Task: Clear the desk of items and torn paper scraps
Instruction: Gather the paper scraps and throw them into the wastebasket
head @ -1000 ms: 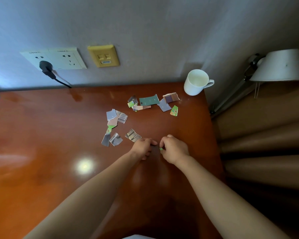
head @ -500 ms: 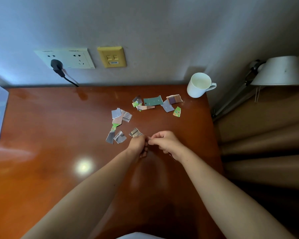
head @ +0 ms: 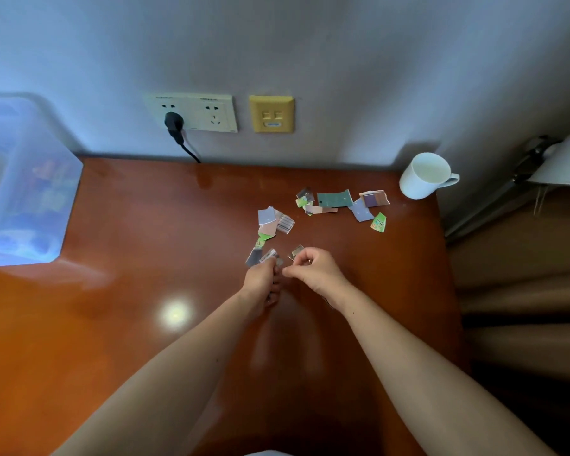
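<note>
Torn paper scraps lie on the glossy brown desk (head: 145,291). One cluster (head: 272,223) sits just beyond my hands and another cluster (head: 334,199) lies farther back, with a green scrap (head: 378,222) at its right. My left hand (head: 262,279) is a closed fist with grey scraps (head: 269,255) sticking out of its top. My right hand (head: 315,269) touches it from the right with fingertips pinched together; anything between them is hidden. A small scrap (head: 297,251) peeks out behind the right hand.
A white mug (head: 422,176) stands at the desk's back right corner. A translucent plastic box (head: 23,179) sits at the left. Wall sockets with a black plug (head: 173,121) are behind. A white lamp (head: 566,159) hangs past the desk's right edge.
My hands have come together, the right pinch moving left to meet the left fist. The view has shifted left, bringing the plastic box into sight.
</note>
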The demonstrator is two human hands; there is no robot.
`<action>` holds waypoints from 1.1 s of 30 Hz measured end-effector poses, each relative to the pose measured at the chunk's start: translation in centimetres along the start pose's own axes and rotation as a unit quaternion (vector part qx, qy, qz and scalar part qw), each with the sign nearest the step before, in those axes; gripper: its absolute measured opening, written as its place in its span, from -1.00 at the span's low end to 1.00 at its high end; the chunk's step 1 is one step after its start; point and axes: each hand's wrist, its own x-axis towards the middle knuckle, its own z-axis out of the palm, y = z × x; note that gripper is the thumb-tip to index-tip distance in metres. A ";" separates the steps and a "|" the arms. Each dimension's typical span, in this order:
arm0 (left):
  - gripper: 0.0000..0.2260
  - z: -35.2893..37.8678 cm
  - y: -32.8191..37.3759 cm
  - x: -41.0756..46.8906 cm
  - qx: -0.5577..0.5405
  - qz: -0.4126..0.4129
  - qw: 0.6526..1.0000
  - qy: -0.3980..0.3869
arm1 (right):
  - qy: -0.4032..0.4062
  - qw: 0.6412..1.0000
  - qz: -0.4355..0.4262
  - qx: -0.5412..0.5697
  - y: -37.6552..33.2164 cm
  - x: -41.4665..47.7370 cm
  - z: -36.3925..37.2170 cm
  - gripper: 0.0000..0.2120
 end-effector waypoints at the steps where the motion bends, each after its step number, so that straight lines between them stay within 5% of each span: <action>1: -0.68 -0.6 0.2 0.2 0.043 0.036 0.998 0.022 | 0.012 1.000 0.000 0.000 0.0 0.5 0.5 -0.81; 4: -0.70 -2.5 0.9 1.1 0.179 0.128 0.972 0.082 | 0.026 0.999 0.003 -0.041 0.2 2.2 1.8 -0.80; 9: -0.87 -4.4 1.9 2.6 0.335 0.156 0.921 0.121 | 0.049 0.960 -0.021 -0.276 -0.1 4.2 3.1 -0.69; 12: -0.70 -4.9 2.3 3.2 0.427 0.189 0.876 0.117 | 0.028 0.918 -0.063 -0.390 -0.3 4.9 3.7 -0.58; 16: -0.68 -5.2 2.4 4.1 0.511 0.211 0.825 0.115 | 0.021 0.901 -0.083 -0.425 -0.5 6.0 4.5 -0.55; 24: -0.88 -5.9 3.1 5.4 0.540 0.197 0.814 0.079 | 0.011 0.900 -0.080 -0.427 -1.0 7.0 4.6 -0.79; 27: -0.83 -5.8 3.1 5.5 0.443 0.184 0.876 0.049 | 0.022 0.947 -0.036 -0.318 -0.9 7.1 4.5 -0.83; 30: -0.86 -5.5 3.7 4.9 0.228 0.122 0.966 0.003 | 0.042 0.998 0.036 -0.010 -1.9 6.9 4.1 -0.81; 33: -0.86 -5.2 4.5 4.1 0.045 0.095 0.994 -0.033 | 0.020 0.961 0.135 0.241 -3.0 6.3 2.9 -0.75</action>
